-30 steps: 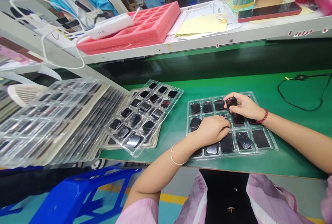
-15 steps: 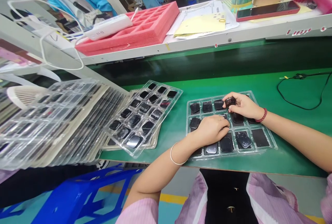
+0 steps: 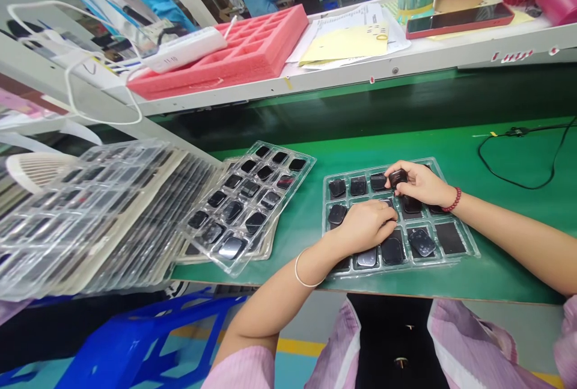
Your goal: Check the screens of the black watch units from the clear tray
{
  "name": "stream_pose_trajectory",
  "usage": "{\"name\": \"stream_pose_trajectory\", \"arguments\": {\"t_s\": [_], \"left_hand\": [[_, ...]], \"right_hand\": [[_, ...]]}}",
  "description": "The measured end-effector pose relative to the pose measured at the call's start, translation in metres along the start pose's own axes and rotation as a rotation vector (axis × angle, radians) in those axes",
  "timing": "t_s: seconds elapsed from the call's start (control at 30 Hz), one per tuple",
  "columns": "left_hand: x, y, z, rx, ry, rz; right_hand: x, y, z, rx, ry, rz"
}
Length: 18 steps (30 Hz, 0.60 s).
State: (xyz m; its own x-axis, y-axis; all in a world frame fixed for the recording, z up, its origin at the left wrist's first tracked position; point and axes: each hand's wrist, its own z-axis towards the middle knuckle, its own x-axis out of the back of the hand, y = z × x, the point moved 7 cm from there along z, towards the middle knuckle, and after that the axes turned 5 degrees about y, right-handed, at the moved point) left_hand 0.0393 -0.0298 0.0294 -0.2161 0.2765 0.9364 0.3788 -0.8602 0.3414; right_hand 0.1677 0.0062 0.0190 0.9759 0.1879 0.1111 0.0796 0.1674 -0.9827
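A clear plastic tray (image 3: 472, 247) with rows of square pockets lies on the green bench top, and dark rounded-square glass pieces sit in most of its pockets. Between the thumb and fingers of my right hand (image 3: 421, 183) is one such dark glass piece (image 3: 397, 178), tilted above the back row. My left hand (image 3: 366, 223) rests over the middle of the tray, its fingers curled together beside the right hand. Whatever lies under those fingertips is hidden. In the front row, a spotted glass piece (image 3: 422, 242) lies askew in its pocket.
Another filled clear tray (image 3: 274, 211) lies at an angle on the left, beside a tall stack of trays (image 3: 135, 220). A black cable (image 3: 518, 181) lies at right. The shelf (image 3: 333, 75) above holds a pink foam tray (image 3: 270, 46), papers and a phone (image 3: 460, 20). People are in the background.
The view has shifted slightly. Both hands stay in nearly the same place over the tray, with the glass piece still in the right one.
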Motion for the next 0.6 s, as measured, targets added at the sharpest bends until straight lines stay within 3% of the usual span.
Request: {"name": "stream_pose_trajectory", "arguments": {"t_s": [0.27, 0.6], "left_hand": [[0.0013, 0.0004, -0.0008, -0.001, 0.002, 0.011], [0.0014, 0.0005, -0.0004, -0.007, 0.006, 0.010]], "right_hand": [[0.0017, 0.0018, -0.0006, -0.084, 0.022, -0.001], [0.0002, 0.0019, -0.0013, -0.064, 0.000, 0.011]]}}
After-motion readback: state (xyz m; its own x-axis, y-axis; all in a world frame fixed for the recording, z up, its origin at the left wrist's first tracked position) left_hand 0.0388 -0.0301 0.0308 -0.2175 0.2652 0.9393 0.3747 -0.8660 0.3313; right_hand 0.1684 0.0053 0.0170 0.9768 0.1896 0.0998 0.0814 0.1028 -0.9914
